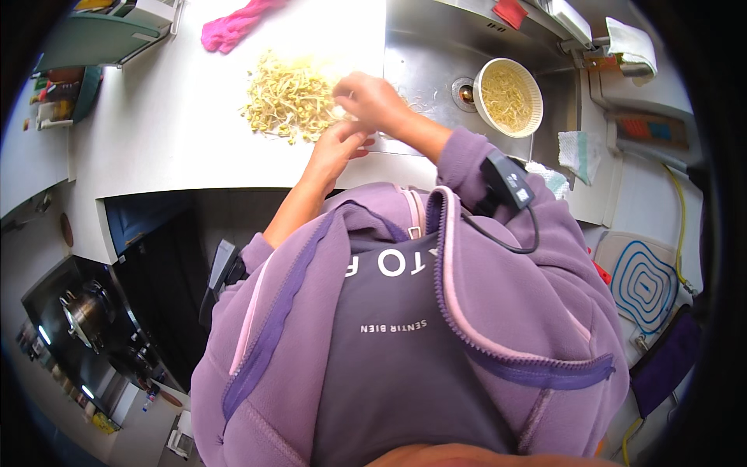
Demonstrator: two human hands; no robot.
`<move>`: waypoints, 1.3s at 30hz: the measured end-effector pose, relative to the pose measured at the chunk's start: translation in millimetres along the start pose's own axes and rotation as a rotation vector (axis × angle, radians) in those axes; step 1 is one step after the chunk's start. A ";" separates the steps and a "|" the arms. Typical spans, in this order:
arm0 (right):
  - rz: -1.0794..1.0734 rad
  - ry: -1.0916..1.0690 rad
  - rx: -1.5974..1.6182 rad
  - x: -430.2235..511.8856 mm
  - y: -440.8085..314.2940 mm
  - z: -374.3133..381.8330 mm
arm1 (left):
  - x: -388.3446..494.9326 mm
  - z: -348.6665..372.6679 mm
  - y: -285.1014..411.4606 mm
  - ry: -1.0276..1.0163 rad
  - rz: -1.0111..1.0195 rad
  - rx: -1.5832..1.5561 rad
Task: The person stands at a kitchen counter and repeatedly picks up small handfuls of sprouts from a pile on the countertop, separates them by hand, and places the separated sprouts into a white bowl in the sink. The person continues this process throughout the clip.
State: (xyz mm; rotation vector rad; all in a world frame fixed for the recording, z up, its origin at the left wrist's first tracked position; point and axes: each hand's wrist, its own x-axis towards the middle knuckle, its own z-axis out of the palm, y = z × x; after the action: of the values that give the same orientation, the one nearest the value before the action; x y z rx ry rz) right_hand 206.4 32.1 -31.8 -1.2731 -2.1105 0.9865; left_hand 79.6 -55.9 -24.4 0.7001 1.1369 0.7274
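Observation:
A loose heap of bean sprouts (pixel 286 102) lies on the white countertop (pixel 169 146). At the heap's right edge, my left hand (pixel 341 146) and my right hand (pixel 369 100) are close together, fingers bent inward. Something small and pale shows near the fingertips; whether either hand grips it cannot be made out. Right of my hands, a white slotted plastic basket (pixel 537 96) holds more sprouts and stands in the stainless steel sink (pixel 426 52) beside the drain (pixel 465 93). Thin sprout bits are scattered along the sink's near left part.
A crumpled pink cloth (pixel 224 32) lies behind the heap. White and green cloths (pixel 578 154) rest at the sink's right. A red cloth or sponge (pixel 510 13) is at the sink's far edge. A metal pot (pixel 84 318) stands on the stove, lower left.

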 end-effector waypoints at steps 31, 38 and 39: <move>0.374 -0.015 0.769 -12.3 -67.6 -0.2 | -7.3 -60.7 50.0 0.012 0.128 -0.197; 0.280 0.049 0.741 -29.6 -45.7 -15.3 | -1.2 -28.1 42.6 0.050 0.096 -0.163; 0.315 0.055 0.750 -33.5 -38.3 -21.4 | -0.8 -21.8 40.5 0.037 0.130 -0.134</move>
State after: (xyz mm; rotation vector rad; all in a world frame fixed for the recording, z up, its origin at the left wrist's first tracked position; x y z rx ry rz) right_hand 215.8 -2.5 10.2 -1.2063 -1.2884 1.6451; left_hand 52.4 -30.3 2.6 0.6534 1.0722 0.9218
